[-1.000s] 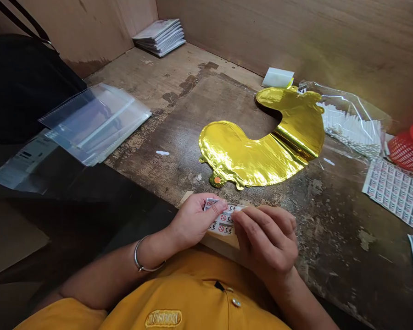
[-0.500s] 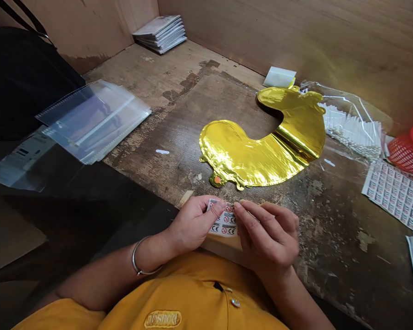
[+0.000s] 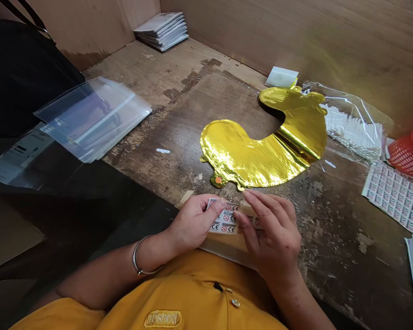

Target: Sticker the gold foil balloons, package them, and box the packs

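Note:
My left hand (image 3: 194, 222) pinches the left end of a sheet of small white stickers (image 3: 230, 224), its thumb on top. The stickers carry CE marks and red warning circles; part of the sheet's backing is bare and tan. My right hand (image 3: 273, 227) is over the sheet's right side, thumb and fingers apart, hiding part of it. Its thumb tip lies against the stickers or just above them. Just beyond the fingertips lies a gold foil balloon (image 3: 251, 160), flat and curved, with small tabs and an orange dot near its lower left end.
Clear plastic sleeves (image 3: 96, 121) overhang the table's left edge beside a black bag (image 3: 27, 78). A stack of folded papers (image 3: 163, 31) sits in the back corner. Rightward are a bag of white sticks (image 3: 353, 130), a red basket (image 3: 408, 151) and another sticker sheet (image 3: 395, 195).
My right hand's finger and thumb have come apart from their pinch at the sheet's top edge. More of the sticker sheet shows. My left hand keeps its hold.

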